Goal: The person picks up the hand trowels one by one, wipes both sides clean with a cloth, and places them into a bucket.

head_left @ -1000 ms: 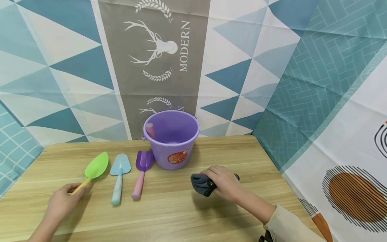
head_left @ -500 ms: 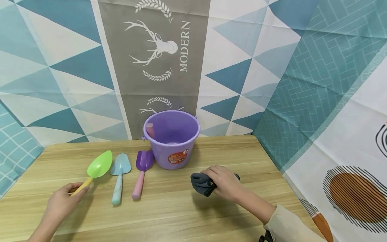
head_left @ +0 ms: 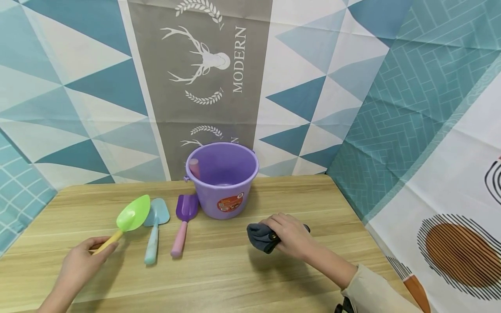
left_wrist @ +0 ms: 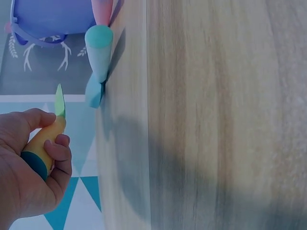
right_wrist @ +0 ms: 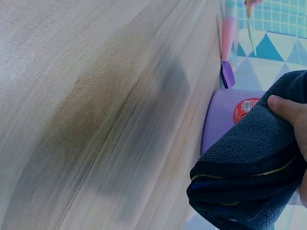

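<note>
My left hand (head_left: 84,263) holds a toy trowel (head_left: 133,215) by its yellow handle, the green blade tilted up over the table. In the left wrist view, thumb and fingers curl round the handle (left_wrist: 44,143). That blade partly covers a light blue trowel (head_left: 152,243) lying on the table. To its right lies a purple shovel (head_left: 187,208) with a pink handle. In my right hand (head_left: 291,237) is a folded dark grey cloth (head_left: 260,238), gripped above the table; the right wrist view shows the thumb pressing on the cloth (right_wrist: 254,139).
A purple bucket (head_left: 225,198) stands at the back of the wooden table (head_left: 203,282), with a pink handle (head_left: 194,168) sticking up inside it. Patterned cloth walls (head_left: 297,100) rise behind the table and along its sides.
The green trowel in my left hand has shifted right and its blade now overlaps the light blue trowel. My right hand and the cloth have stayed in place.
</note>
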